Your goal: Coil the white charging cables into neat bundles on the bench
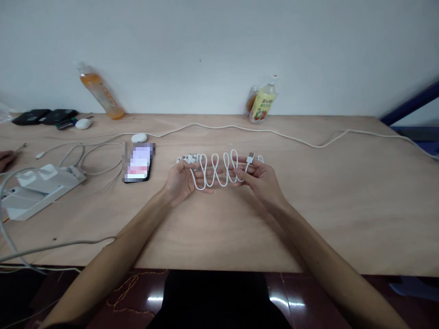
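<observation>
A white cable [214, 170] with several loops stretches between my two hands above the wooden table. My left hand [181, 183] holds its left end, where the cable is bunched, with the thumb on top and the fingers extended beneath the loops. At the right end, my right hand [257, 179] pinches the cable between thumb and fingers. The white USB plug [250, 157] sticks up beside the right fingertips. A small white loop shows behind the right hand.
Left of my hands lies a phone [139, 162] with a blurred screen. A power strip [44, 194] and cords sit farther left, near another person's hand [6, 159]. An orange bottle [103, 97] and a yellow bottle [263, 103] lean on the wall. A long cable [274, 131] crosses behind.
</observation>
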